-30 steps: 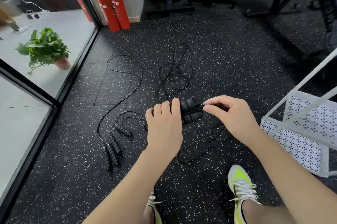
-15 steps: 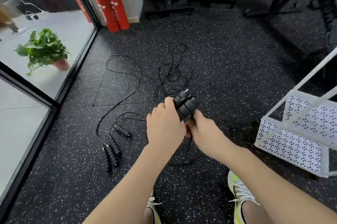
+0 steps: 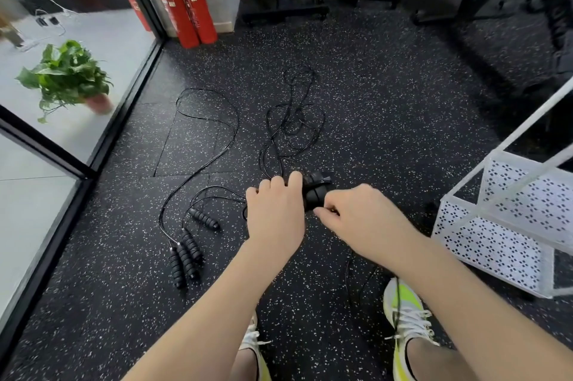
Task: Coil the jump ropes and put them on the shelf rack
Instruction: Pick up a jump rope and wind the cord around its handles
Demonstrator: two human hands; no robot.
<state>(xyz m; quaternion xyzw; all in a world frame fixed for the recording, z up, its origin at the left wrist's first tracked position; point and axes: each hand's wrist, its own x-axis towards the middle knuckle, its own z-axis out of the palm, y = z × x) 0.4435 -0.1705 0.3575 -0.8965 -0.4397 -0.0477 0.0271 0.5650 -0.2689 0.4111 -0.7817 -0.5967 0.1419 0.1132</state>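
Observation:
My left hand [image 3: 276, 213] grips a pair of black jump rope handles [image 3: 316, 191] held together, with cord wound round them. My right hand [image 3: 356, 216] pinches the thin black cord just below the handles; a length of it hangs down toward my right shoe. More black cord [image 3: 291, 126] lies tangled on the floor ahead. Several other ribbed black handles [image 3: 186, 253] lie on the floor to the left, with a long cord loop [image 3: 214, 120] running from them. The white perforated shelf rack [image 3: 508, 225] stands at the right.
Two red fire extinguishers [image 3: 186, 5] stand by the far wall. A glass partition with a black frame [image 3: 86, 169] runs along the left, a potted plant [image 3: 68, 76] behind it. Dark gym equipment bases sit at the back. My shoes [image 3: 406, 318] are at the bottom.
My right hand has swung from the handles' right end, under them, and back out to the right, drawing the cord round the handles. The loose cord by my feet has shortened.

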